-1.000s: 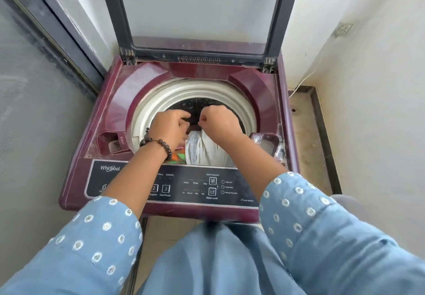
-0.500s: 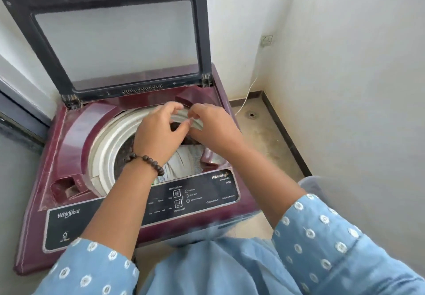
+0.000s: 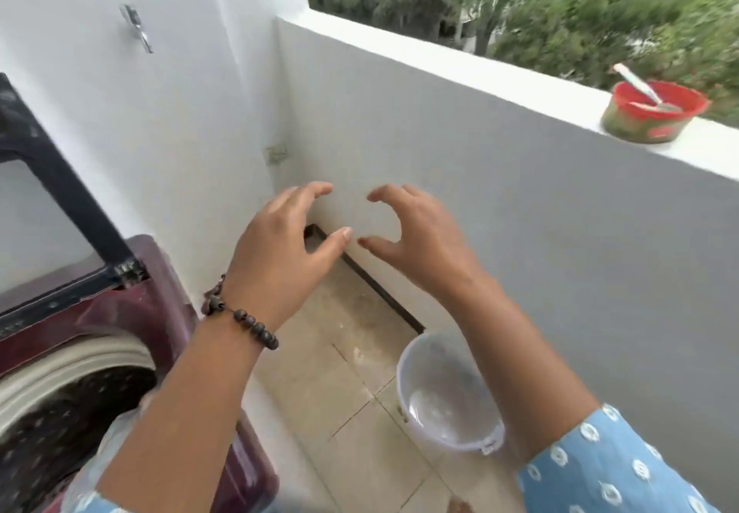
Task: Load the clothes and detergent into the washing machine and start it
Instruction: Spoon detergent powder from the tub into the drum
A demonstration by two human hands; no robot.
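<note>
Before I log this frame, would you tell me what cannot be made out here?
- Washing machine: control panel cut off by the left edge.
- Drum contents: motion blur, left forearm in front.
- Red tub on the ledge: contents and label blurred.
- Clear bucket: partly behind the right forearm.

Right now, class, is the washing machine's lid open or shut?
Open: the lid stands raised above the drum opening.
</note>
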